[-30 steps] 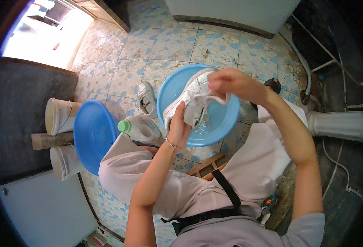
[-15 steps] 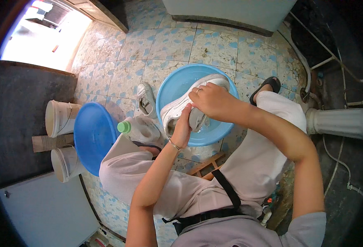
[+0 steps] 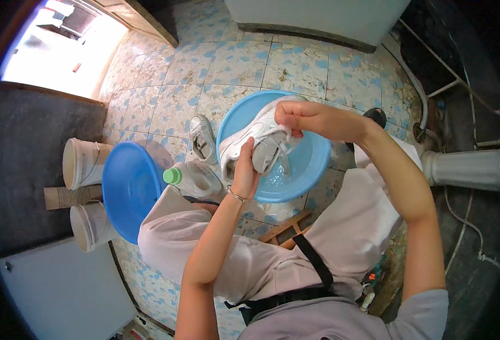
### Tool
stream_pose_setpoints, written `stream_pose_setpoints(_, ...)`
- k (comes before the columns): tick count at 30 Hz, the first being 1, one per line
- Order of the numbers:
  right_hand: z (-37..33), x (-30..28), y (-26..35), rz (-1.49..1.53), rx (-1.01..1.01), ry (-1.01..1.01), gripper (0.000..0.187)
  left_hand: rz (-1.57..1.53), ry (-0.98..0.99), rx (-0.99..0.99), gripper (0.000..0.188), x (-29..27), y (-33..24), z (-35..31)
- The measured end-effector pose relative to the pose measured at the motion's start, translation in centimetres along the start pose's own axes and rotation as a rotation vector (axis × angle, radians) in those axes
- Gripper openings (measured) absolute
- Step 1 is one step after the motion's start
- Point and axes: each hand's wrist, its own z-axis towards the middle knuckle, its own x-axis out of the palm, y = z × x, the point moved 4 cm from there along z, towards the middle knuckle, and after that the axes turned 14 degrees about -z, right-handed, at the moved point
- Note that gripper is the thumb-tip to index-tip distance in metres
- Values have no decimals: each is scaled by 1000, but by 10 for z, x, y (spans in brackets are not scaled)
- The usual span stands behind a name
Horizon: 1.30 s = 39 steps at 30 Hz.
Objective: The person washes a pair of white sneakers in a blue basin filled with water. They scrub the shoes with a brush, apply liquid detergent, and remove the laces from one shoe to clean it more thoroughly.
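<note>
A wet white sneaker (image 3: 254, 131) is tilted over a light blue basin (image 3: 318, 164) with water in it. My left hand (image 3: 245, 173) grips it near the heel opening, with the thumb on top of the upper. Its tongue or inner lining shows as a grey flap (image 3: 268, 152) hanging out beside the left hand. Closed at the shoe's upper near the toe, my right hand (image 3: 302, 117) pinches its edge; the exact part under the fingers is hidden. Left of the basin, the other white sneaker (image 3: 203, 139) rests on the tiles.
A clear jug with a green cap (image 3: 172, 175) stands by my left knee. Further left are a darker blue basin (image 3: 126, 190) and two white buckets (image 3: 84, 163). A small wooden stool (image 3: 287, 229) lies between my legs. White pipes (image 3: 426, 107) run along the right wall.
My right hand has slid right along the sneaker and closed into a pinch. The grey flap is now more exposed, and the shoe has turned slightly.
</note>
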Motion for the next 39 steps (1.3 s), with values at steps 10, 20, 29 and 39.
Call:
stream_pose_setpoints(10,-20,-26,20,409,-62,-203,26,1,17,-69,48,-12,4,4)
stream_pose_setpoints(20,-19,56,-18,-418,31,735,25,-450,54,-82,55,-19,-13,-1)
stream_pose_setpoints(29,6,41,-26,-663,6,-551,23,-542,265,-36,74,21,-32,-9)
stream_pose_setpoints(39,2,42,-4,-705,-8,-557,13,-614,350,27,78,24,-43,-14)
